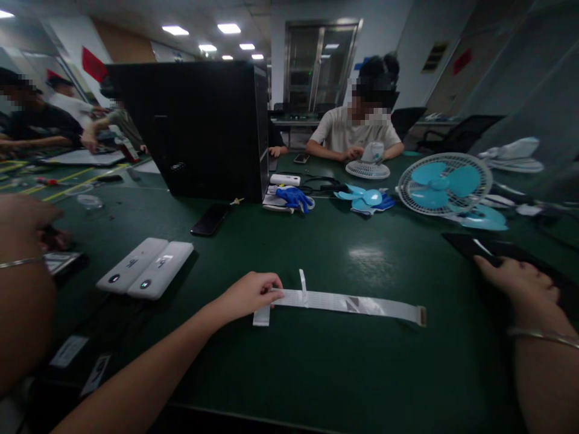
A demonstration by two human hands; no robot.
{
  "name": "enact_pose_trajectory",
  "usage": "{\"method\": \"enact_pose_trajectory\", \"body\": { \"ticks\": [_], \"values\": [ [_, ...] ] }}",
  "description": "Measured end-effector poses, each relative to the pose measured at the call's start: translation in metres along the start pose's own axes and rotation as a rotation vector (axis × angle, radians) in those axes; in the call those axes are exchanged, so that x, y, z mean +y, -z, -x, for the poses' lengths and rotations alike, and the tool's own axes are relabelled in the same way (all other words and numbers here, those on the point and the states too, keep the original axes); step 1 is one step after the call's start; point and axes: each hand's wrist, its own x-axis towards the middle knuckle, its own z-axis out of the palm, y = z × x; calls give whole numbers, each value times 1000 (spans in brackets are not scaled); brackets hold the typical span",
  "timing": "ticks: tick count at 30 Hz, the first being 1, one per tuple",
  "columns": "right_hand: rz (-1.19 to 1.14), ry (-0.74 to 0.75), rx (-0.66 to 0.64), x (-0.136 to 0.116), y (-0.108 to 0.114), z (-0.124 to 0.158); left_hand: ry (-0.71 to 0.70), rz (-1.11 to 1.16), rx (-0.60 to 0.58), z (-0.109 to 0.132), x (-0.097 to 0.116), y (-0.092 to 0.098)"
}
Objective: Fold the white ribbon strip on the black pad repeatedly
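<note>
My left hand (253,294) pinches a white flat ribbon cable (335,301) near its left end, thumb against the fingers. The cable stretches right along the green table to a small connector (421,316). Its left end (261,316) folds down below my fingers, and a narrow white strip (303,280) sticks up from it. Far to the right, my right hand (520,286) lies over a dark flat panel (456,242), fingers curled. A short white strip (482,246) shows just beyond its thumb. What the fingers hold is hidden.
Two white power banks (156,268) and a phone (210,219) lie left, before a large black case (194,132). A co-worker's hand (27,220) reaches in at far left. Blue fan parts (446,184) and gloves (292,199) sit behind. A person (357,129) sits opposite.
</note>
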Motion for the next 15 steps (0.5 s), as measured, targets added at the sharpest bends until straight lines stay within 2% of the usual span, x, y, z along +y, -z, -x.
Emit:
{"method": "enact_pose_trajectory", "body": {
  "ticks": [5, 8, 12, 15],
  "values": [
    [-13, -24, 25, -2, 0, -3, -68, -128, -32, 5, 8, 4],
    [-3, 15, 42, -4, 0, 0, -89, -154, -47, 6, 11, 4],
    [27, 215, 32, -15, -2, 9, -150, -162, -53, 7, 11, 4],
    [57, 476, 47, -34, -8, 25, -196, -87, -80, 8, 11, 5]
  ]
}}
